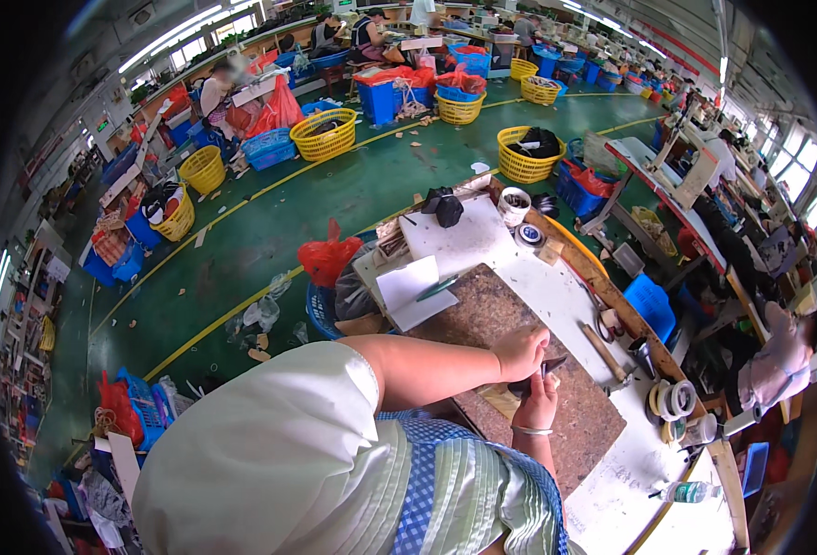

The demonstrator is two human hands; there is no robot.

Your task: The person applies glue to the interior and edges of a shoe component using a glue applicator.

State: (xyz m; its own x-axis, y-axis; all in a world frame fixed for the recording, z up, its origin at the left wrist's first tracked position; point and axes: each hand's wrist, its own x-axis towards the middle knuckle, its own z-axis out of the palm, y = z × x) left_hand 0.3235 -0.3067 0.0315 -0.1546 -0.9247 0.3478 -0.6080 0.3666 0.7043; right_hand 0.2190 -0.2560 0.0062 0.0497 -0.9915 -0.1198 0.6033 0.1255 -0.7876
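Over a brown speckled board (482,301), both my hands are close together with their fingers closed. A small dark piece (556,363) with a pointed end shows between them; its kind is too small to tell. My left hand (521,352) pinches it from the far side, its fingers bent. My right hand (539,403), with a pale bracelet at the wrist, grips it from the near side, thumb and fingertips upward. Just left of the right hand, a yellowish flat piece (499,401) lies on the board, partly hidden by my arm.
On the white tabletop (556,294) lie a hammer (606,354), tape rolls (676,400) and a plastic bottle (690,492). White paper (406,285) with a green pen (437,289) is beyond my left arm. A white cup (514,205) stands at the far edge. Yellow baskets (527,165) stand on the green floor.
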